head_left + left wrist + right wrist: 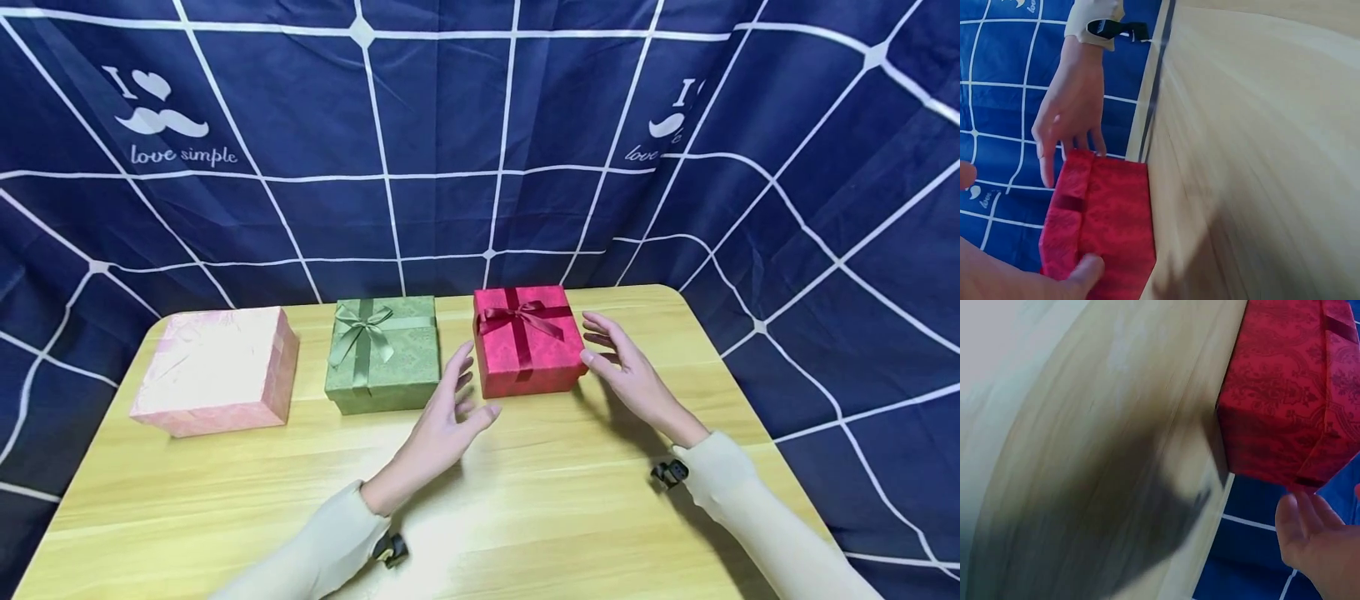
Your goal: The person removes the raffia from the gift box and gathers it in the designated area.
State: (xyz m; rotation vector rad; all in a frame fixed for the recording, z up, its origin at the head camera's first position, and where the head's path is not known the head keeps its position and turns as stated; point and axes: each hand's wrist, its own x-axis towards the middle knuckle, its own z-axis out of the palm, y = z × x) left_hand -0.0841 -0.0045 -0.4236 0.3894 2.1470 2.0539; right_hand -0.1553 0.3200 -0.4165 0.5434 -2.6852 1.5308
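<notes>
A red gift box point(528, 342) with a dark red ribbon and bow stands on the table towards the back. My left hand point(446, 417) is at its front left corner, fingers spread and thumb apart, with nothing in its grasp. On the box's right side is my right hand point(630, 375), its fingers loosely bent and its thumb close to the box edge. In the right wrist view, the right fingertips point(1304, 509) are right by the box; whether they touch it, I cannot tell. The left thumb point(1088, 272) overlaps the red box point(1116, 212) in the left wrist view.
Left of the red box stands a green gift box point(386, 354) with a green bow. Farther left is a pale pink box point(217, 367). All rest on a light wooden table point(525, 517), with a dark blue white-lined curtain point(442, 108) behind and at the sides.
</notes>
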